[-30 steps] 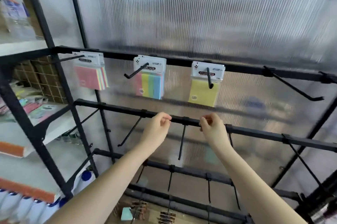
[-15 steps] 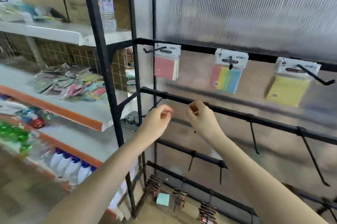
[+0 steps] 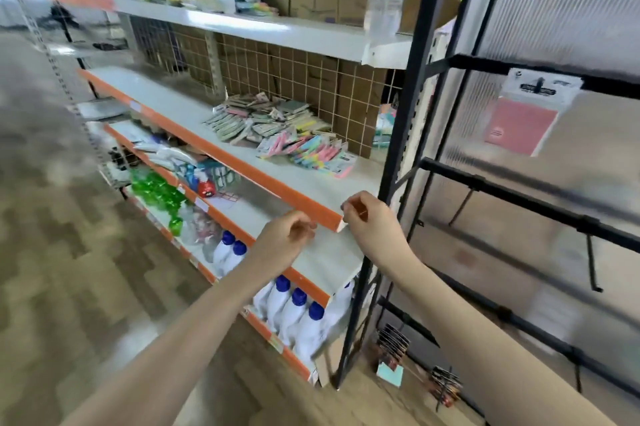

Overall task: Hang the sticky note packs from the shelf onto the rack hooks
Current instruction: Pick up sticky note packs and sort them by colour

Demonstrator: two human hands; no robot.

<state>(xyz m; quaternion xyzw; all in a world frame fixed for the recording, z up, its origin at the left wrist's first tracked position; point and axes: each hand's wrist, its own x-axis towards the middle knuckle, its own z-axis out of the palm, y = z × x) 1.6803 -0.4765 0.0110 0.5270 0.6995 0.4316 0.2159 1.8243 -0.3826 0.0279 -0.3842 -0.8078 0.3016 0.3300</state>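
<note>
Both hands, left and right, empty with fingers loosely curled; packs lie beyond on the shelf. Best lifted one at a time, by the header card.

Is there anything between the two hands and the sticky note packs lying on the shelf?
Nothing visible blocks them. Both the left hand and right hand hover empty before the shelf's orange edge; the sticky note packs lie open beyond it.
</note>
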